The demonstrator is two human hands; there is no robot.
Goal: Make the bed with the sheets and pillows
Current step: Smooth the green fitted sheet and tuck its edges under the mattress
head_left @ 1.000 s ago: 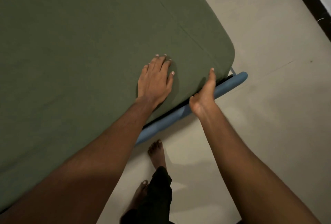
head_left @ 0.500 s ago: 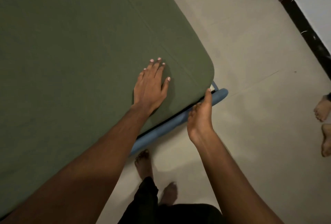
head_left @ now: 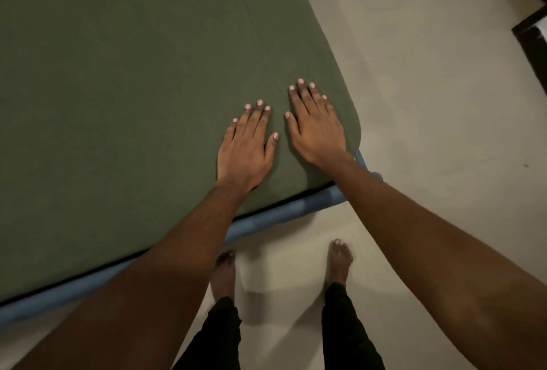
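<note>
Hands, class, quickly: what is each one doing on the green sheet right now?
Left hand: open, fingers straight, lying flat on the green sheet, holding nothing.
Right hand: open, flat on the sheet near the corner, holding nothing.

Nothing written can be read in this view: no text, label, brand, number or sign. The plain olive-green fabric bed sheet (head_left: 133, 103) shows only bare cloth. The blue padded bed frame rail (head_left: 296, 207) and the pale beige floor (head_left: 429, 103) are equally unmarked.
</note>
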